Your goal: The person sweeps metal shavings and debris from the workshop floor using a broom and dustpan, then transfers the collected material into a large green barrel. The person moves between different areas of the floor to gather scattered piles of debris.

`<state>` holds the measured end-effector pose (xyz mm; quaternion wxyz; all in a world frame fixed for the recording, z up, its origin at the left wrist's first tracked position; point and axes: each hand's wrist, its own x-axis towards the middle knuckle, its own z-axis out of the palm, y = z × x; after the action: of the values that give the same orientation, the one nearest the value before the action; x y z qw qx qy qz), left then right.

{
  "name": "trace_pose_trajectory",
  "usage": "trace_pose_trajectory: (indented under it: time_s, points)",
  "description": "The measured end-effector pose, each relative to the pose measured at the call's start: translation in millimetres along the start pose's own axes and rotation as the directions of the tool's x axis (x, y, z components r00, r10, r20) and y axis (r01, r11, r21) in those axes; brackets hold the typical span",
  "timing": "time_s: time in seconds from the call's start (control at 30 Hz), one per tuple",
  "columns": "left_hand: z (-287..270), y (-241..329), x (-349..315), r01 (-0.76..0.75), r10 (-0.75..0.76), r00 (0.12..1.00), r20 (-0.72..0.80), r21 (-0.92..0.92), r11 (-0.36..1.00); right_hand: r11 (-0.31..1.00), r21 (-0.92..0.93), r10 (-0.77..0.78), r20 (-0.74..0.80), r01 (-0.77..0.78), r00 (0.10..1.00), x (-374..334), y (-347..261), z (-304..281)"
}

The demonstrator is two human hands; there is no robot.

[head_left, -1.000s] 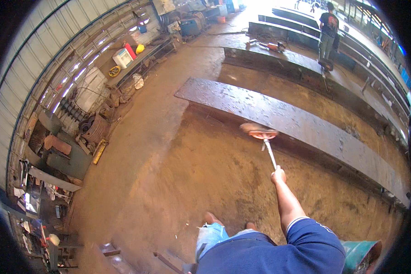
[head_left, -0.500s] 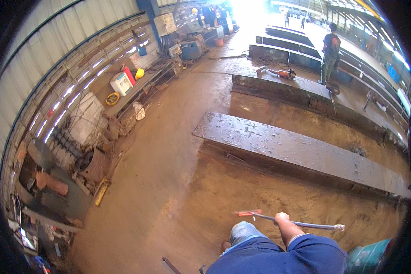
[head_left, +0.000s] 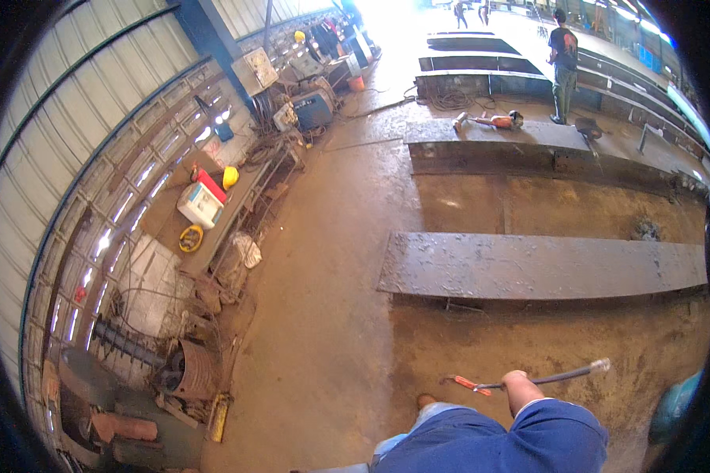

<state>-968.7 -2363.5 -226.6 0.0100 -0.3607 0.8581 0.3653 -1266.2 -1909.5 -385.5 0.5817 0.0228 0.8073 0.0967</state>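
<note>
The wearer's right hand sits low in my view, its fingers wrapped round the shaft of what I take for a broom, with no gap I can make out between grip and handle. The left hand is out of my view, so I cannot tell how its fingers stand or whether they have hold of anything.

The broom lies across the front of the body, orange end to the left, pale tip to the right. I read the grip as chosen for balance: it falls part-way along, with length on both sides, so one arm can probably bear the weight. The broom is apart from the near beam, which lies beyond it, wide flat face up. Flecks show on that face, toward its left end. Strips of floor separate the beams — I would guess so that someone can reach along each one.

An orange power tool rests on the next beam, likely to keep it at hand and off the floor. A co-worker stands past it. To the left, a bench carries a white box and a yellow helmet, presumably to keep them out of the walkway. A green drum is partly cut off at my right.
</note>
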Motion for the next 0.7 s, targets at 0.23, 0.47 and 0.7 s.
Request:
trace_pose_trajectory:
  time_s: [0.23,0.47,0.7]
  points:
    - [-74.4,5.4,198.5,-0.035,0.035,0.999,0.016,-0.026,0.999,0.970,0.019,-0.241,-0.086,0.244,0.967,-26.0,-217.6,-228.5]
    - [-151.9,2.0,432.2,-0.185,0.188,0.976,0.107,-0.038,0.982,0.901,0.093,-0.332,-0.483,0.424,0.810,6.3,-336.7,-305.0]
    - [-226.1,54.9,675.4,-0.398,0.372,0.885,0.282,0.042,0.916,0.869,0.421,-0.073,-0.412,0.261,0.908,-37.7,-460.2,-293.7]
